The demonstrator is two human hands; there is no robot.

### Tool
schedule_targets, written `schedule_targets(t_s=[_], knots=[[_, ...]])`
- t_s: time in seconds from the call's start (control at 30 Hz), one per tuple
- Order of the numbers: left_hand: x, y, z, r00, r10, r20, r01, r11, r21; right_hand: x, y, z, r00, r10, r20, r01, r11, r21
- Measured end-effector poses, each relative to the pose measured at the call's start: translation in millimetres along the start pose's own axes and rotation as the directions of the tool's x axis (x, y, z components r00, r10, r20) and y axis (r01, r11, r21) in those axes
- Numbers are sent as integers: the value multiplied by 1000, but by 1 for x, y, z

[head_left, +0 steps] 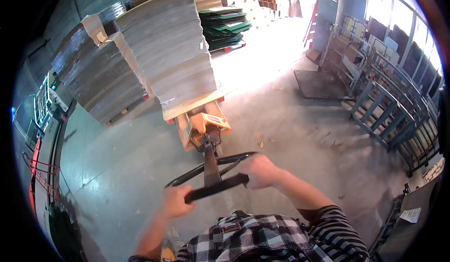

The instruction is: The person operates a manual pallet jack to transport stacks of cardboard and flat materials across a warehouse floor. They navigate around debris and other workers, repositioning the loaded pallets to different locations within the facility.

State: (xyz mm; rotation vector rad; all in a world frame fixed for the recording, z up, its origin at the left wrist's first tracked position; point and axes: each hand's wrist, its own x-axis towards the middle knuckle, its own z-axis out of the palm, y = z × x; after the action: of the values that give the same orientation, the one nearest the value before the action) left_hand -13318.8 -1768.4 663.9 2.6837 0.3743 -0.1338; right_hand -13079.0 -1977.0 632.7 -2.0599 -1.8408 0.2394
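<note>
Both of my hands are closed on the black loop handle [213,190] of a yellow pallet jack [206,121]. My left hand [177,201] wraps the left end of the grip bar, and my right hand [258,170] grips the right end, a little farther from me. The handle's shaft runs away from me to the jack's body. On the jack's forks, a wooden pallet [194,103] bears a tall stack of grey-brown cardboard sheets [166,46]. The forks themselves are mostly hidden under the load.
Left of the load stands another stack wrapped in clear film [96,70]. Green folded sheets [225,25] lie behind it on the right. A platform scale [323,84] and grey metal racks [384,112] line the right side. A red metal frame [41,173] stands far left.
</note>
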Motion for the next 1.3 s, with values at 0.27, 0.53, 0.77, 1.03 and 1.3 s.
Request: schedule_targets(t_s=[0.27,0.53,0.77,1.03,1.3], knots=[[112,-39,-132,983,59,-172,-47,996,70,105,78,-63,791,-2,-612,40,998,47],[327,-224,-257,637,177,-750,115,940,320,382,172,-106,697,215,-684,-77,971,227],[475,-348,-329,569,384,-727,-256,923,287,524,230,-90,478,277,-833,-297,944,143],[555,-413,-360,359,654,-666,-530,730,432,487,169,5,236,614,-753,-368,774,516],[644,-407,-361,268,752,-602,-684,589,431,509,144,-13,688,268,-675,82,895,439]])
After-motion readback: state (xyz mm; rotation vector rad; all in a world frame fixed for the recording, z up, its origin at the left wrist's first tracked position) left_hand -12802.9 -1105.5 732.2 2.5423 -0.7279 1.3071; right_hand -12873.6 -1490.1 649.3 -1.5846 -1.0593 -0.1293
